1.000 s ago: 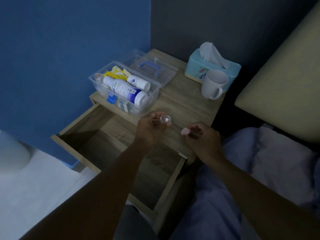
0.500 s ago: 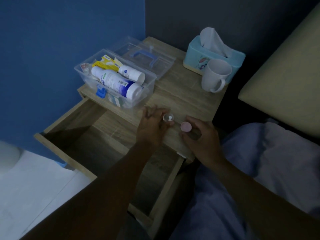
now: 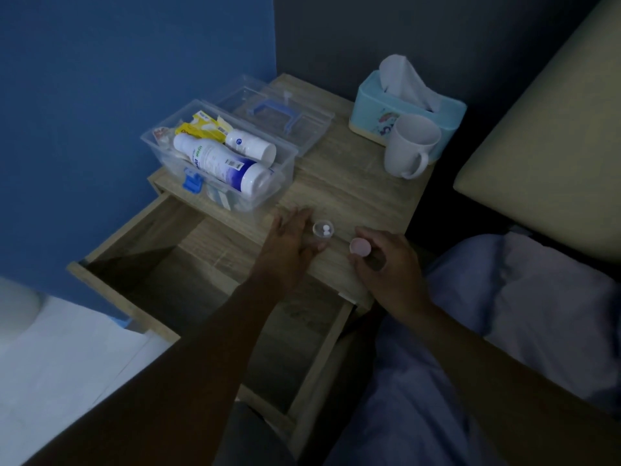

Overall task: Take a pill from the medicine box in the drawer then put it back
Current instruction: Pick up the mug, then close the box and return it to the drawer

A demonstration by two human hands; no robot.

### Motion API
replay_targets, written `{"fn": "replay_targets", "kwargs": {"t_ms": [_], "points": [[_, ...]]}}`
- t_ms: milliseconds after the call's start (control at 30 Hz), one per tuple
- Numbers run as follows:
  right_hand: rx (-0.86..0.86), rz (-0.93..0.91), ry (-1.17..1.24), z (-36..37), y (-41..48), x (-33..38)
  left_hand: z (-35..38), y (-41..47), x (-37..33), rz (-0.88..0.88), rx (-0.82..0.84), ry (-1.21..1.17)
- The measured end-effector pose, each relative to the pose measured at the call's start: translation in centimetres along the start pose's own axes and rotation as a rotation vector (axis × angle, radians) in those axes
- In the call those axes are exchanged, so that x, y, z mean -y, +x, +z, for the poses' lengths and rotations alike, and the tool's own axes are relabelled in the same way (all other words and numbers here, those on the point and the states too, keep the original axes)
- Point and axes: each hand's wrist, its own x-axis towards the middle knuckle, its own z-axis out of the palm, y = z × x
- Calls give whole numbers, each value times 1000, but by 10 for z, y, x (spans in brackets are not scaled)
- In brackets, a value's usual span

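Note:
A small clear pill vial stands open on the wooden nightstand, with two white pills inside. My left hand lies just left of it, fingers spread flat and thumb by its base. My right hand pinches the vial's pink cap a little to the right, just above the tabletop. The clear medicine box sits open at the back left of the top, holding white bottles and packets. Below the nightstand's front edge the drawer is pulled out.
The box's clear lid with a blue handle lies behind the box. A teal tissue box and a white mug stand at the back right. A bed with pale bedding is on the right, a blue wall on the left.
My left hand lowered the vial onto the nightstand and spread its fingers beside it. My right hand came down to the tabletop with the pink cap.

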Motion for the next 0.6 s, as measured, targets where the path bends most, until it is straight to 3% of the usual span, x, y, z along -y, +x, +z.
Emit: {"fn": "replay_targets", "kwargs": {"t_ms": [267,433,600], "points": [[-66,63,20,-11,15,14,1,-10,5,48,56,454],[-286,-34,-66,-39,70,21,4,-15,2,18,21,629],[-245,66,-182,-64,135,18,1,-12,4,45,64,669]]}}
